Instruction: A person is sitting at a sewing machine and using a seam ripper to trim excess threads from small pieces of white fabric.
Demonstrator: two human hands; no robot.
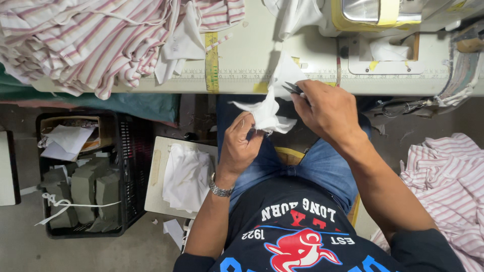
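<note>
My left hand (241, 145) pinches a small white piece of fabric (266, 113) over my lap, just below the edge of the sewing table (252, 65). My right hand (326, 108) holds a dark pair of small scissors (292, 88) against the upper part of the same white piece. The fabric hangs between both hands. A metal watch sits on my left wrist.
A pile of pink-and-white striped garments (85, 40) lies on the table's left. More striped cloth (448, 176) is heaped at my right. A black crate (85, 176) of grey pieces and a board with white fabric pieces (186, 176) stand on the floor at left. The sewing machine (383, 15) is at top right.
</note>
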